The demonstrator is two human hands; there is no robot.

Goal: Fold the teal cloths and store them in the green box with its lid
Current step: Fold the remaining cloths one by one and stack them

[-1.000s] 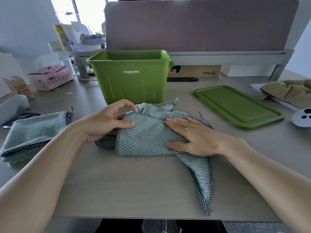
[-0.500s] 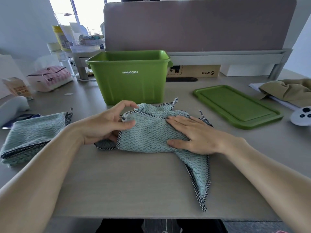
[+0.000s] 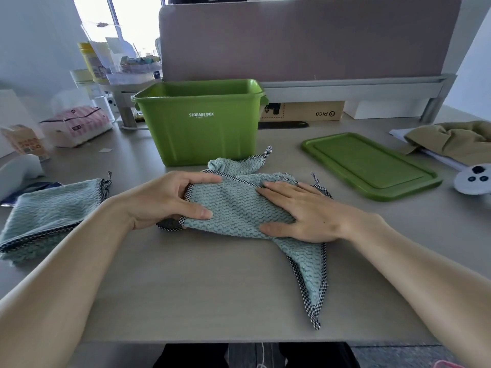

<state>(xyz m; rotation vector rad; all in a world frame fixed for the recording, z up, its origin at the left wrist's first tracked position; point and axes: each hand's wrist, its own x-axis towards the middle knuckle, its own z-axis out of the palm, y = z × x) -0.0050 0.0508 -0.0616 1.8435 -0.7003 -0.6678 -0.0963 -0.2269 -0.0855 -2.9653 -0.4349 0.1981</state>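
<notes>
A teal cloth (image 3: 233,208) with checked trim lies partly folded on the desk in front of the open green storage box (image 3: 199,123). One corner of it trails toward the desk's near edge. My left hand (image 3: 170,200) grips the cloth's left folded edge between thumb and fingers. My right hand (image 3: 297,211) presses flat on the cloth's right part. A second teal cloth (image 3: 50,216) lies folded at the left. The green lid (image 3: 369,166) rests flat on the desk at the right.
A beige cloth (image 3: 451,139) and a white controller (image 3: 475,179) sit at the far right. A pink-striped pack (image 3: 77,126), a small carton (image 3: 24,142) and a white object (image 3: 18,168) stand at the left. A partition with a shelf runs behind the box.
My left hand has shifted from the cloth's upper fold to its left edge and closed on it. The right hand stays pressed flat. The view has tilted slightly.
</notes>
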